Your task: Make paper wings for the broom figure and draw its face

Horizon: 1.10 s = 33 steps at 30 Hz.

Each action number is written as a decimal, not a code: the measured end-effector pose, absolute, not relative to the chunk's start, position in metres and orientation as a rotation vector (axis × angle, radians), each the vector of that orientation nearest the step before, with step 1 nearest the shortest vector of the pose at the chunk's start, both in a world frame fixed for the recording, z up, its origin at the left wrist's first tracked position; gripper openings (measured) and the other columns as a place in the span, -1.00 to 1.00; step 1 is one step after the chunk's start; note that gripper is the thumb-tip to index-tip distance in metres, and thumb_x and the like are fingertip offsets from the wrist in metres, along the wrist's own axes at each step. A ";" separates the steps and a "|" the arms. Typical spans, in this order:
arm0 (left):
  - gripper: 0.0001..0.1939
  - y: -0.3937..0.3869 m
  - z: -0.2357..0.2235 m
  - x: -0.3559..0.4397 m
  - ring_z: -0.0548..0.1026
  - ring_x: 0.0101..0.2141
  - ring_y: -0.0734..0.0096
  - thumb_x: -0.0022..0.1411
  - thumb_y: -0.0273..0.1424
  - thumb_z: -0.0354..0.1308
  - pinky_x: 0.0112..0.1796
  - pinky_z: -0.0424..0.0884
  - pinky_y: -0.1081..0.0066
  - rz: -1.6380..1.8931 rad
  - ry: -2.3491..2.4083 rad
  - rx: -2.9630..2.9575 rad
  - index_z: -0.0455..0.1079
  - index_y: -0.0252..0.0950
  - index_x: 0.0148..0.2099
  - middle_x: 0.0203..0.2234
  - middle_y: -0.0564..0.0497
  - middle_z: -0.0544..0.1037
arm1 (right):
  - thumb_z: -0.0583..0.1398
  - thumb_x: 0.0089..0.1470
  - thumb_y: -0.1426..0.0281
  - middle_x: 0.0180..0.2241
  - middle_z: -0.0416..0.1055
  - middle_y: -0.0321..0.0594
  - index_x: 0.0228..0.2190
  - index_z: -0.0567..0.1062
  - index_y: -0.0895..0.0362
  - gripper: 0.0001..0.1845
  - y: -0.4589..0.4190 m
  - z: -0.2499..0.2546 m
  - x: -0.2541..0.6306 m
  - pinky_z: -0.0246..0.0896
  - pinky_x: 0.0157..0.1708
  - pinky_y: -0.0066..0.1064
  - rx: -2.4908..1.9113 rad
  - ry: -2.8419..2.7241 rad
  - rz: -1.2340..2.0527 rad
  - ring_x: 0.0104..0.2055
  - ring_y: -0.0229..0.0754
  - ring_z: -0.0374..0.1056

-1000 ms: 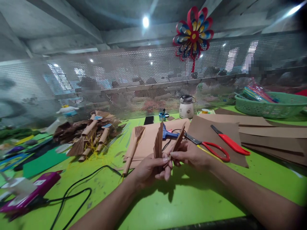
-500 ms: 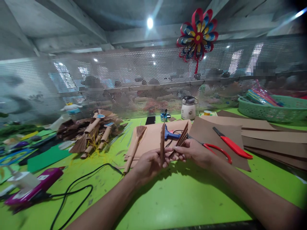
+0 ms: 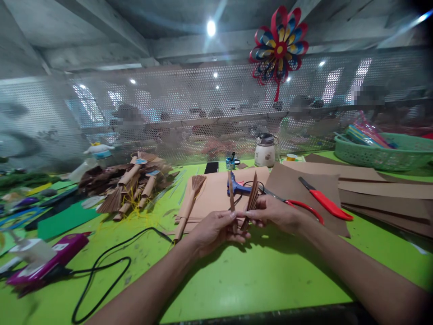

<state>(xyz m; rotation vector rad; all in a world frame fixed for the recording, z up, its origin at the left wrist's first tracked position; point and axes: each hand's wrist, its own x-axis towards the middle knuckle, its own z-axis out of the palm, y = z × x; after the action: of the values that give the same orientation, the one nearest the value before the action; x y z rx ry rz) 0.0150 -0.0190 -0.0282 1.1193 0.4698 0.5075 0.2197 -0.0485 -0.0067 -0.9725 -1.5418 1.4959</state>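
My left hand (image 3: 216, 230) pinches a narrow upright piece of folded brown paper (image 3: 232, 192) between thumb and fingers. Close beside it, my right hand (image 3: 275, 212) grips a pleated brown paper piece (image 3: 253, 201), its folds slightly spread at the top. The fingertips of both hands nearly meet in front of my chest, above the green table (image 3: 216, 289). Behind the held papers lies a blue glue gun (image 3: 240, 188) on tan paper sheets (image 3: 216, 185). Left of my hands rests a brown paper broom shape (image 3: 190, 203) with a fanned top.
Red-handled scissors (image 3: 304, 208) and a red-handled knife (image 3: 328, 203) lie right on brown paper. A purple power strip (image 3: 50, 262) with a black cord (image 3: 101, 253) sits left. A pile of paper brooms (image 3: 131, 189), a flask (image 3: 265, 151) and a green basket (image 3: 382, 153) stand farther back.
The pleated piece in my right hand has turned from leaning right to nearly upright, nearer the left one. The left piece now tilts slightly left at its top.
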 end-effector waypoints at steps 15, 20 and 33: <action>-0.73 -0.027 -0.022 0.021 0.57 -0.41 0.25 0.22 -0.23 0.13 -0.60 0.39 0.53 0.581 0.538 1.346 0.17 -0.30 -0.23 -0.35 -0.15 0.52 | 0.28 -0.03 0.31 -0.54 0.40 -0.24 -0.34 0.56 0.21 -0.78 -0.047 -0.015 0.218 -0.10 -0.59 -0.47 -0.935 -1.561 1.517 -0.57 -0.36 0.14; -0.79 -0.025 -0.026 0.021 0.57 -0.42 0.27 0.30 -0.26 0.01 -0.58 0.42 0.52 0.588 0.520 1.329 0.18 -0.32 -0.18 -0.32 -0.17 0.51 | 0.30 -0.05 0.28 -0.52 0.43 -0.20 -0.34 0.54 0.24 -0.72 -0.044 -0.019 0.215 -0.05 -0.60 -0.50 -0.947 -1.533 1.516 -0.57 -0.37 0.19; -0.80 -0.022 -0.029 0.017 0.53 -0.34 0.31 0.34 -0.31 -0.05 -0.54 0.40 0.54 0.532 0.415 1.221 0.28 -0.34 -0.13 -0.24 -0.14 0.45 | 0.30 -0.04 0.26 -0.58 0.36 -0.28 -0.39 0.50 0.25 -0.73 -0.041 -0.022 0.214 -0.03 -0.68 -0.55 -1.035 -1.365 1.475 -0.64 -0.42 0.17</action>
<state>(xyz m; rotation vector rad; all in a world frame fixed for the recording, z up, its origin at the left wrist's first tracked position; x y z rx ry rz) 0.0168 -0.0224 -0.0286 1.2209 0.4148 0.5320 0.2139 -0.0407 -0.0221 -1.0354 -1.3650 1.4753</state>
